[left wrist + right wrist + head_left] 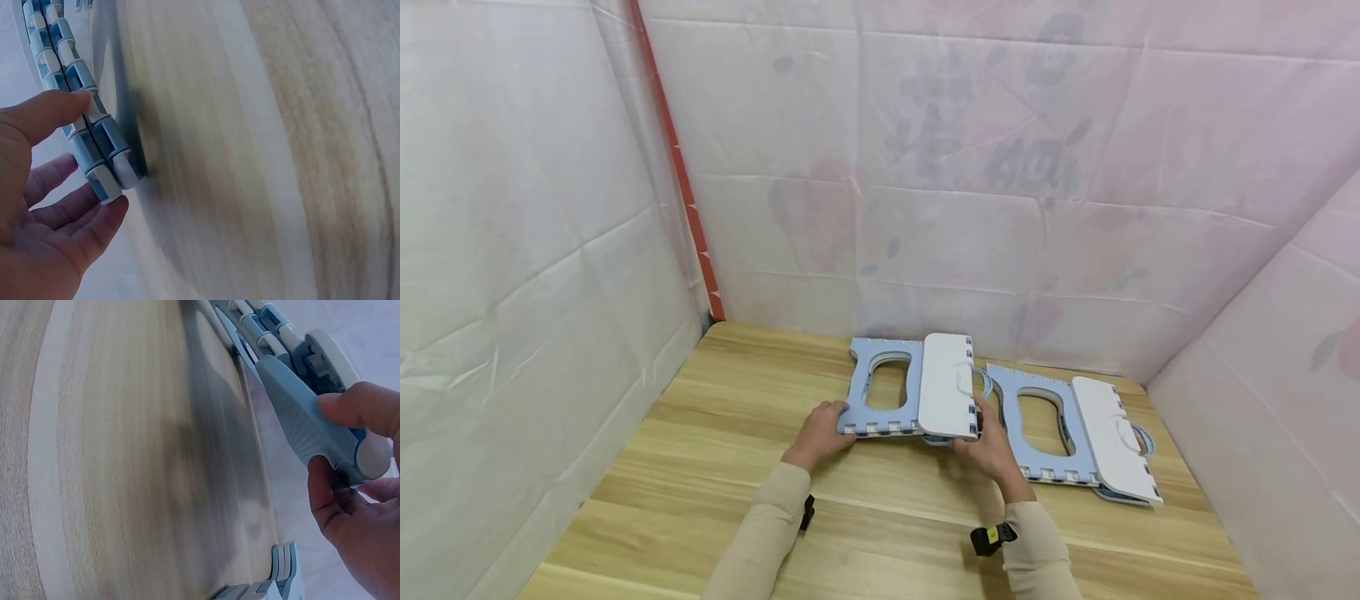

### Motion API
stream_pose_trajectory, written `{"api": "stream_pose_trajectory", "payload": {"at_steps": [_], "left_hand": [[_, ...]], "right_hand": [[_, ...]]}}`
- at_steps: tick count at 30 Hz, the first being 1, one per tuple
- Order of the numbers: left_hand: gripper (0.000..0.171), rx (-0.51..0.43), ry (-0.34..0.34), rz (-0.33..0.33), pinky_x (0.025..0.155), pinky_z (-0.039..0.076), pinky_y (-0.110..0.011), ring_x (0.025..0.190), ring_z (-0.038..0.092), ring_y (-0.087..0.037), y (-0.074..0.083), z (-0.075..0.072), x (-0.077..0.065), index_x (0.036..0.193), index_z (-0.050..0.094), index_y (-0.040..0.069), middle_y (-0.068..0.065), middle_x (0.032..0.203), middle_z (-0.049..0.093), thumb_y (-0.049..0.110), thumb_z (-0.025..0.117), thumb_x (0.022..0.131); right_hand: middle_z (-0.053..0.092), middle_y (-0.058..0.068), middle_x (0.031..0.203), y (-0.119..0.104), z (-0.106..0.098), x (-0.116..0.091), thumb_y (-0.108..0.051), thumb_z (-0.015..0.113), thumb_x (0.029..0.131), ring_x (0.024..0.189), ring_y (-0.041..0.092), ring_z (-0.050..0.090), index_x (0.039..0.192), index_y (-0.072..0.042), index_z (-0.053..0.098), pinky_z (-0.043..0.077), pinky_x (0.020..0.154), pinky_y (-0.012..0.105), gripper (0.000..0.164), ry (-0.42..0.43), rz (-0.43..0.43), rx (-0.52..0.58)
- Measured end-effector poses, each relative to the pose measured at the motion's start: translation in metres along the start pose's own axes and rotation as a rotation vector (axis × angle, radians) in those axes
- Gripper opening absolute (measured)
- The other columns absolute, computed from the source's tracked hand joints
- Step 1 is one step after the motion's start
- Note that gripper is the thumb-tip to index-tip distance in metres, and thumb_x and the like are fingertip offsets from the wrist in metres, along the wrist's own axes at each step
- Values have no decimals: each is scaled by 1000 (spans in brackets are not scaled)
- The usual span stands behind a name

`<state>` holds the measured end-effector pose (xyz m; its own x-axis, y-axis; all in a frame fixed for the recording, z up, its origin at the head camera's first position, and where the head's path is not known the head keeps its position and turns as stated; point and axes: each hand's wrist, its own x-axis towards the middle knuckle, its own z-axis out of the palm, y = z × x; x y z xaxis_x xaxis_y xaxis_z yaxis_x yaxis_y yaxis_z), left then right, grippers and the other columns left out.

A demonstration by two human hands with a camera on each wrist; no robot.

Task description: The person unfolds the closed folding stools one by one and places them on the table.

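A folded blue and white step stool (947, 383) is held between my two hands over the back middle of the table. My left hand (824, 431) grips its lower left corner; in the left wrist view the thumb presses the hinged edge (94, 134) and the fingers curl beneath. With my right hand (988, 442) I pinch the lower right corner, thumb on one face and fingers under the other, as the right wrist view shows. In that view a shadow lies on the wood below the stool's blue panel (306, 415). A thin carry handle (983, 382) sticks out on its right.
A second folded stool (1078, 433) of the same kind lies on the table at the right, close beside the held one. The wooden table (700, 467) meets white sheeting (880, 208) at its back and sides. A red strip (681, 167) runs down the back left corner.
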<state>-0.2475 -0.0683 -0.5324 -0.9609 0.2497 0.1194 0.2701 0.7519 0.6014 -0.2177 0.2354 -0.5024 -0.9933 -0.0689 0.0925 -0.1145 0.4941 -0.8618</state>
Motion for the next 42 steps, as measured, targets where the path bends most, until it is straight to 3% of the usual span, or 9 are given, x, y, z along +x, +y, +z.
{"api": "stream_pose_trajectory", "payload": {"at_steps": [6, 11, 19, 26, 34, 42], "left_hand": [[58, 25, -19, 21, 85, 46, -42, 98, 56, -32, 0, -5, 0, 122, 55, -5, -20, 109, 58, 8, 79, 71], [59, 17, -16, 12, 87, 46, -42, 104, 56, -35, 0, -7, 0, 120, 56, -5, -22, 114, 59, -6, 78, 65], [55, 41, -27, 5, 84, 48, -41, 100, 59, -34, 2, -11, 0, 115, 58, -2, -21, 110, 62, -14, 73, 64], [55, 27, -60, -8, 85, 47, -42, 99, 58, -35, 6, -12, -1, 118, 56, -3, -23, 109, 61, -17, 67, 65], [72, 14, -77, 32, 81, 48, -44, 100, 58, -37, 7, -11, -4, 129, 50, 7, -23, 114, 59, -18, 69, 64], [76, 18, -77, 73, 82, 47, -45, 99, 58, -38, 6, -11, -6, 131, 52, 11, -22, 112, 60, -17, 67, 62]], "right_hand": [[47, 27, 123, -7, 0, -1, -1, 75, 76, 102, 35, 52, 145, 0, 21, 46, 79, 41, 88, 20, -49, 31], [45, 24, 118, -19, -1, -1, 1, 75, 75, 100, 35, 54, 143, -2, 24, 50, 74, 33, 86, 15, -27, 65], [40, 28, 115, -48, -7, -11, 11, 71, 74, 99, 42, 52, 142, 6, 19, 52, 69, 32, 86, -6, -20, 153], [35, 26, 121, -33, 0, -7, 10, 69, 76, 99, 36, 52, 146, -1, 10, 51, 68, 29, 93, 51, -27, 224], [39, 23, 118, -35, 3, -7, 12, 68, 76, 87, 26, 53, 142, -2, 24, 51, 65, 26, 80, 96, -80, 271], [45, 25, 120, -41, 3, -10, 13, 67, 76, 98, 34, 52, 142, 0, 26, 49, 68, 22, 79, 114, -81, 284]]}}
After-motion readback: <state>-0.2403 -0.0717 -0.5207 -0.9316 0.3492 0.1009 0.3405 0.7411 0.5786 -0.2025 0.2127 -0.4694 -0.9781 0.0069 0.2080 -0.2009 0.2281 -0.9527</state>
